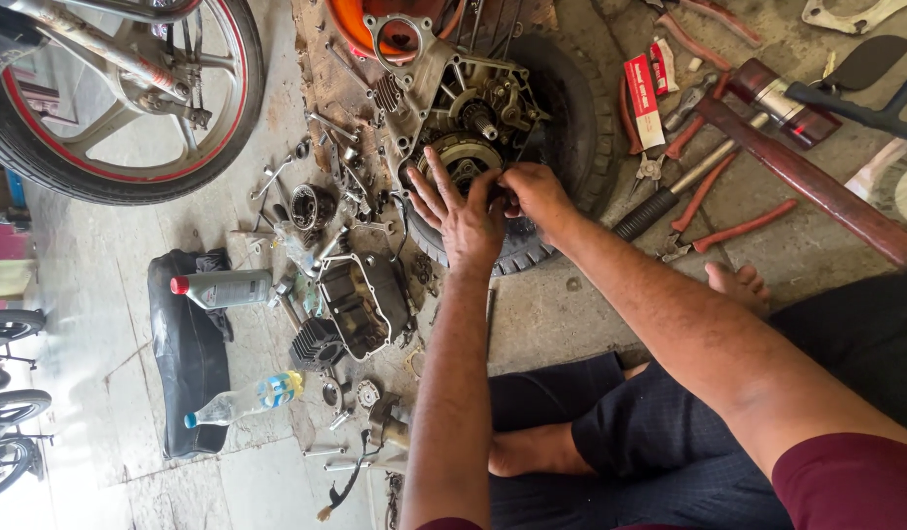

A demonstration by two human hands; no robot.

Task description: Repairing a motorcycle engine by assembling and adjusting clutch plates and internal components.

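Left hand (465,218) laid flat, fingers spread wide, on engine (468,118) resting in tyre (576,118); right hand (534,193) fingers pinched narrow beside clutch (463,157); grasped item indiscernible.

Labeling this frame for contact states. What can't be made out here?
- Head view: what the right hand pinches is hidden by its own fingers.
- Head view: the engine part under the left hand is partly covered by the palm; contact there is unclear.
- Head view: the wheel and the hammer are cut off by the frame edges.
- Head view: small bolts on the floor are too small to identify.
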